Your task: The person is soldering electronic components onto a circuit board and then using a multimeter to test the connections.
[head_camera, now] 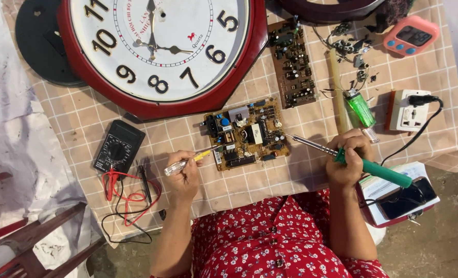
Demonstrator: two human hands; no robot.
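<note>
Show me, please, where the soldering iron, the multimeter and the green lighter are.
soldering iron (378,170): head view, on its green handle.
multimeter (119,146): head view, on its black body by the dial.
green lighter (361,108): head view, on its translucent green body.

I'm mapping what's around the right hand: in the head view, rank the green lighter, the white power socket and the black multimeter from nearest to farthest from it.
From the right hand:
1. Green lighter, just above the hand on the cloth.
2. White power socket, farther up and outward, near the cloth's edge.
3. Black multimeter, far across, beyond the circuit board and the left hand.
</note>
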